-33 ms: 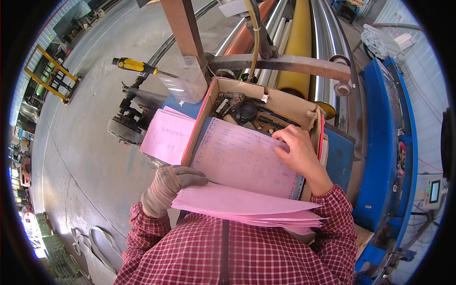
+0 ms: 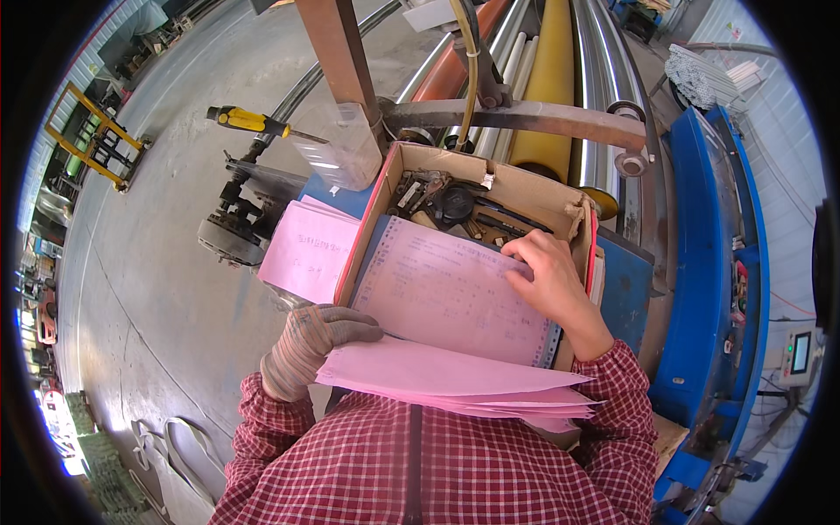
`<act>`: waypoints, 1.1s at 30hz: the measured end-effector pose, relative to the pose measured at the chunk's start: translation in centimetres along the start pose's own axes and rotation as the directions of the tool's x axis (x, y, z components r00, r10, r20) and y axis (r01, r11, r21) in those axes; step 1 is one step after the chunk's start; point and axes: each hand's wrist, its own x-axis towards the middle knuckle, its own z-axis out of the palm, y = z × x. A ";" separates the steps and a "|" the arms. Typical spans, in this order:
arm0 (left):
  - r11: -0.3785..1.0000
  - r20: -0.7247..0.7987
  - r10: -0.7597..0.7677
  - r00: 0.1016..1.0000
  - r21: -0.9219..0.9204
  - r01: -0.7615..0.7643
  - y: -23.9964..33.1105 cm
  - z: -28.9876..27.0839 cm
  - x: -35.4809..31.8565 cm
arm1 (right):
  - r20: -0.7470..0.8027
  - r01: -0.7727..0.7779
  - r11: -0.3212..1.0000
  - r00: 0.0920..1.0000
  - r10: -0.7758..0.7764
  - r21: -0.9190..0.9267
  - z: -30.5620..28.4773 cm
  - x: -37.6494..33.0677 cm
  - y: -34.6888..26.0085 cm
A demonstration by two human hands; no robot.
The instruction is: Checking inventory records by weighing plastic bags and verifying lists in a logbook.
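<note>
Two hands work one stack of pink forms [image 2: 455,381] here: your left hand [image 2: 306,346], in a knit work glove, is closed on the near left edge of the stack, fingers curled over the top sheets, and your right hand [image 2: 551,280], bare, lies open and flat on the far right corner of the raised top sheet [image 2: 446,293]. That sheet stands tilted up from the stack and leans against the cardboard box [image 2: 525,188], so you appear to be partway through leafing: one sheet is lifted, and the fanned edges near your chest show that many sheets remain under it. A second lot of pink sheets [image 2: 306,249] lies apart at the left of the box, resting on the blue surface [image 2: 626,289]. Note the surroundings. The box holds dark metal parts and stands just beyond the stack, so the raised sheet has little room to fold back. A yellow-handled screwdriver [image 2: 249,121] sits in a clear plastic container [image 2: 337,149] at far left. Steel and yellow rollers [image 2: 560,70] run beyond the box, and a blue machine frame [image 2: 717,262] borders your right.
</note>
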 end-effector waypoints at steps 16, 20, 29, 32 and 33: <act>0.999 -0.009 0.000 1.000 -0.046 0.000 0.0 0.0 0.1 | -0.068 0.050 0.996 0.997 -0.046 0.068 0.0 0.1 0.3; 0.999 -0.018 0.007 1.000 -0.045 -0.007 -0.1 -0.1 0.2 | -0.077 0.055 0.996 0.996 -0.049 0.076 0.0 0.4 0.3; 0.999 0.006 0.041 0.999 -0.005 -0.041 -0.5 0.1 -0.3 | -0.105 0.087 0.989 0.992 -0.075 0.116 0.3 0.0 0.9; 1.000 -0.005 0.028 1.000 0.008 -0.028 -0.8 0.3 -0.3 | -0.100 0.088 0.991 0.992 -0.078 0.099 0.5 -0.3 0.9; 1.000 0.002 0.009 1.000 0.002 -0.009 -0.6 0.5 -0.6 | -0.097 0.085 0.991 0.992 -0.076 0.101 0.4 -0.4 0.7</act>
